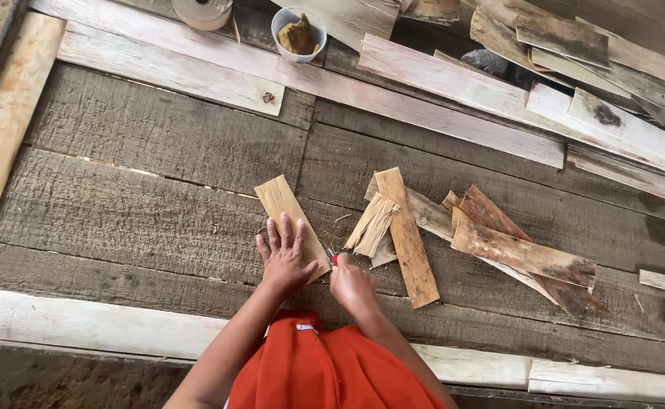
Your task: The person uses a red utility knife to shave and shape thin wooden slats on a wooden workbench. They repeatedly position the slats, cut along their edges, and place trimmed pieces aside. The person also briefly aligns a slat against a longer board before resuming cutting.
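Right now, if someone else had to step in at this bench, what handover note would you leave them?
Left hand: flat, fingers spread, pressing down the near end of a pale wood strip on the plank bench.
Right hand: closed on a small red-handled tool, its tip at the strip's right edge.
Nearby: a loose pile of bark and wood pieces to the right; a white cup at the far edge.
Done: cannot tell whether the strip has been cut.
Left: the strip is held down whole, the tool against it.
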